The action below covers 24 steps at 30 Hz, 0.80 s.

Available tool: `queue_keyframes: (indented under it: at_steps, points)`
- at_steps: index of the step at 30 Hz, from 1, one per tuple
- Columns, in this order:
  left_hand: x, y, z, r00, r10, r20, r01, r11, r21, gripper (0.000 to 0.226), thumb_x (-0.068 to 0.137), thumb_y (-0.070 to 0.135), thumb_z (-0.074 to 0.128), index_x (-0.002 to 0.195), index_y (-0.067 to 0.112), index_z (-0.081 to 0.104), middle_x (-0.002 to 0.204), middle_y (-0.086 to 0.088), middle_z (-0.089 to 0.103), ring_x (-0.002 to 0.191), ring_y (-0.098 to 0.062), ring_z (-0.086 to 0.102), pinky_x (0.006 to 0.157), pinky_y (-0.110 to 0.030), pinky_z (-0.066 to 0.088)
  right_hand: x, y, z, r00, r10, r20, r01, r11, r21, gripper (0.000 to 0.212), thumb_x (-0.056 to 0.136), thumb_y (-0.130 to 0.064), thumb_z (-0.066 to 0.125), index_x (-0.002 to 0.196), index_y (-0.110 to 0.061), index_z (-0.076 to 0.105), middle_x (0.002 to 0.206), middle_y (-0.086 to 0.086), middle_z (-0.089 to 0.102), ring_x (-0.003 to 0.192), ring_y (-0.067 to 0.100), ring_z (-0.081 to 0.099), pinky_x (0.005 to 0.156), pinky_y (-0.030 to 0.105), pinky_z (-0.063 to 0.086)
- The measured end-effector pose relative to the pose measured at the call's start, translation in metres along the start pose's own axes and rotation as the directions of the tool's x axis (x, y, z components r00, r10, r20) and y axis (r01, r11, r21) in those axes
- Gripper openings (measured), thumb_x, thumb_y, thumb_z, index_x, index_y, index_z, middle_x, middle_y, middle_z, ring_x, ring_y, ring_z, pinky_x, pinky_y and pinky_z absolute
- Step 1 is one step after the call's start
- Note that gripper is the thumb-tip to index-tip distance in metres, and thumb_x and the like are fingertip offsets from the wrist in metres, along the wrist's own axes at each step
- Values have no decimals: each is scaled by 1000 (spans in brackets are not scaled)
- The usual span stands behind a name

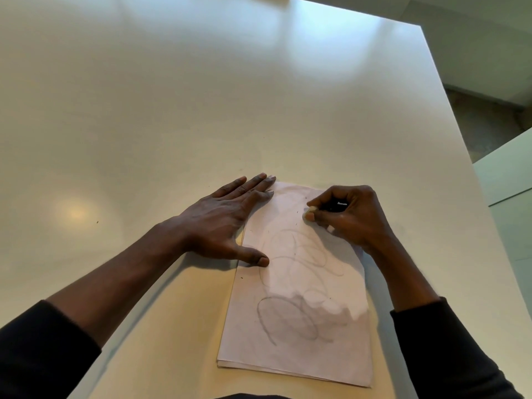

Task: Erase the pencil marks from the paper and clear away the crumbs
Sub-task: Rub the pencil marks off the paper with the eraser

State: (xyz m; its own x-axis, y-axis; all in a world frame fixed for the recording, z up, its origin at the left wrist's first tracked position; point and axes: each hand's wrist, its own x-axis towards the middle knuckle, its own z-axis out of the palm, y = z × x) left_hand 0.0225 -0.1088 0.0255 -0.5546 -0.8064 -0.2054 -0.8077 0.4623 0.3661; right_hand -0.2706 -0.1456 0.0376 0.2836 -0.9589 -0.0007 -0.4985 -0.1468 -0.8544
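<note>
eraser in right grip, on paper (top)

The paper lies on the table, near its front edge. The left hand rests on its left edge, the right hand on its far right corner, gripping an eraser.

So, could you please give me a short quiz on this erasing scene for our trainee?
1. True or false: the left hand lies flat at the left edge of the paper.
2. The right hand pinches the eraser at the paper's: A) near end, B) far end, C) left edge.
3. Fill in: the darkest pencil marks lie toward the paper's ____ end.
Key: 1 true; 2 B; 3 near.
</note>
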Motion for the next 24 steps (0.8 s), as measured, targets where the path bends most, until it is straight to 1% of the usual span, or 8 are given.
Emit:
queue_keyframes:
  at_steps: [3,8,9,13,15,18,22,24]
  points:
    - [0,0,1,1000,3,1,-3,1000,-3,136,78,99,57,174,22,-1,177,18,-28,160,2,-30,137,-35,-7,3,0,8,994,-71,-82,67,996,-53,19,76,-14,97,91,-13,85,87,-3,82,80,20,78,79,34,65]
    - [0,-1,1,1000,9,-10,-9,1000,11,135,79,99,56,174,22,-2,177,17,-29,159,2,-31,136,-32,-10,-7,8,-8,985,-8,171,-1,999,48,17,74,-16,98,85,-17,85,83,-2,82,69,15,77,65,22,58]
    - [0,-1,1,1000,8,-12,-8,1000,12,135,79,98,56,174,22,-2,177,17,-29,160,2,-31,136,-32,-10,-7,7,-8,986,-1,169,-8,999,54,17,74,-16,98,85,-18,85,83,-2,82,67,15,76,64,22,58]
    - [1,-2,2,1000,9,-12,-9,1000,21,135,79,99,56,174,21,-2,177,16,-29,160,1,-30,137,-34,-7,-3,4,3,999,1,-47,1,1000,27,15,77,-13,96,86,-15,84,76,2,80,64,25,74,62,35,61]
    - [2,-2,2,1000,13,-17,-13,1000,19,135,79,99,56,174,22,-1,177,17,-29,161,1,-29,137,-35,-7,-5,5,3,1000,0,-26,1,999,49,15,77,-12,96,86,-13,84,76,3,80,65,27,75,61,35,61]
    - [0,-2,2,999,19,-29,-19,1000,18,135,79,99,56,174,21,-1,177,17,-28,160,1,-29,136,-33,-9,-10,8,-5,993,26,116,-39,993,108,16,74,-11,97,83,-14,84,79,2,81,63,18,73,60,26,57]
    - [0,-2,2,999,13,-32,-13,1000,14,135,79,99,56,174,21,1,177,17,-27,160,2,-29,136,-33,-9,-8,7,2,999,7,-53,-5,999,43,15,77,-13,96,83,-15,82,73,4,78,58,24,71,57,34,59]
    - [0,-1,2,1000,11,-19,-11,1000,18,135,79,98,57,174,21,-1,177,16,-28,160,1,-29,136,-34,-8,-11,8,6,997,-14,-81,14,1000,1,16,77,-14,96,82,-17,81,75,1,78,63,27,73,61,37,61]
